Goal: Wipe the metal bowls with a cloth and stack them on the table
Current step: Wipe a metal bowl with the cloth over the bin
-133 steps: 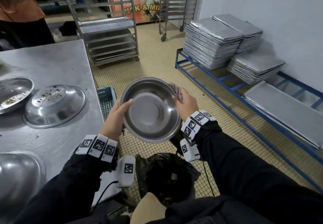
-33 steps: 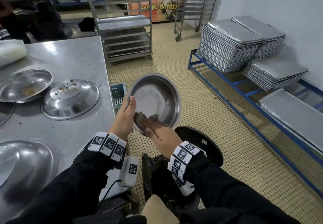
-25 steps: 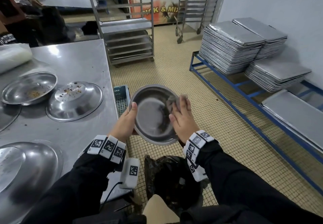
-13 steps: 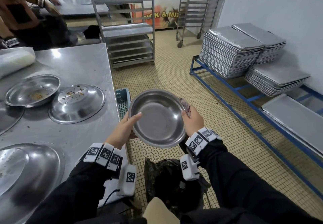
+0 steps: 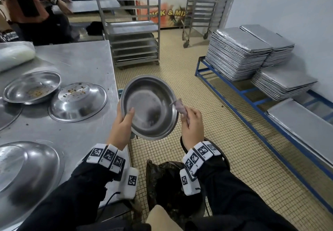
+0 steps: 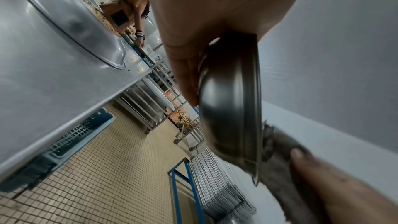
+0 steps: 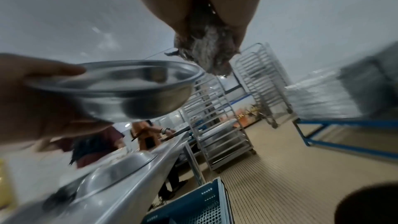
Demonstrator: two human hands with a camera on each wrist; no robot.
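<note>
From the head view we see our left hand (image 5: 121, 122) gripping the near-left rim of a metal bowl (image 5: 149, 107), thumb inside and fingers behind, so the bowl is held tilted with its hollow facing us, off the counter's (image 5: 84, 63) right edge and above the tiled floor (image 5: 225, 140). Our right hand (image 5: 191, 122) is just beside the bowl's right rim, fingers curled around a bunched grey cloth (image 5: 179, 106) whose tip sticks up at the rim; we cannot tell whether cloth and rim touch. On the counter to our left lie a bowl with crumbs (image 5: 32, 87), an upturned bowl (image 5: 78, 102) touching or just beside it, and a large upturned bowl (image 5: 23, 175) near the front edge. A bin with a dark bag (image 5: 171, 182) stands below our hands. Stacked trays (image 5: 237, 50) rest on a blue rack (image 5: 248, 101) to the right, and another person (image 5: 27, 5) stands at the far left. From the left wrist we see the left hand (image 6: 206, 23) clamped on the bowl (image 6: 228, 108), seen edge-on, with fingers across its underside, and the cloth (image 6: 282, 144) held by the right hand (image 6: 336, 181) close against the far rim. From the right wrist, which is blurred, we see the right hand (image 7: 204, 1) closed on the cloth (image 7: 206, 50), which hangs just past the rim of the bowl (image 7: 120, 89) held by the left hand (image 7: 36, 101); a blue crate (image 7: 193, 203) sits on the floor beside the counter (image 7: 120, 190).
</note>
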